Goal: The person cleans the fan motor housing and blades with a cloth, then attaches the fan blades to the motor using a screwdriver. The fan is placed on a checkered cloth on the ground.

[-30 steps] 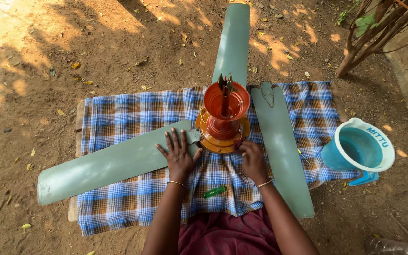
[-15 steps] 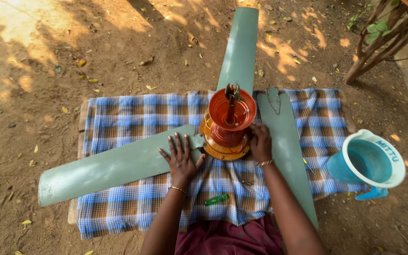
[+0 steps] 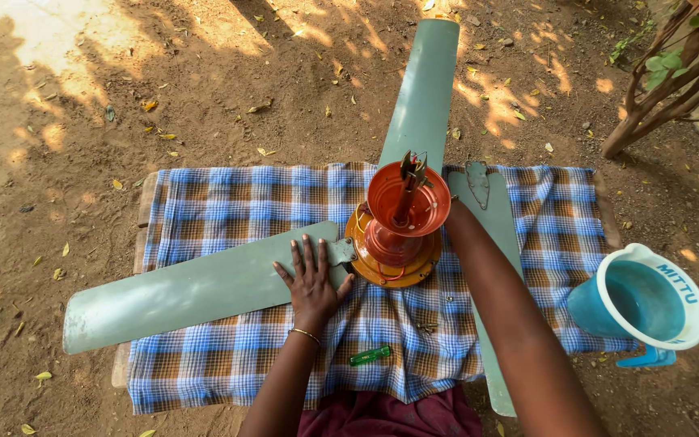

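Observation:
A ceiling fan lies on a blue and brown checked cloth (image 3: 228, 202). Its orange motor (image 3: 390, 263) has a red cup-shaped cover (image 3: 410, 202) standing on top. Three pale green blades spread out: the left blade (image 3: 196, 291), the far blade (image 3: 426, 89) and the right blade (image 3: 495, 235). My left hand (image 3: 313, 279) rests flat on the left blade near its bracket, fingers apart. My right forearm (image 3: 487, 283) reaches past the motor's right side. The right hand itself is hidden behind the red cover.
A small green screwdriver (image 3: 370, 354) lies on the cloth near me, with a few small screws (image 3: 429, 327) beside it. A blue jug with a white rim (image 3: 649, 299) stands at the right. Bare branches (image 3: 665, 73) rise at the far right. Sandy ground with dry leaves surrounds the cloth.
My right hand has moved from the near side of the motor up along its right side and out of sight behind the cover. My left hand stays on the left blade.

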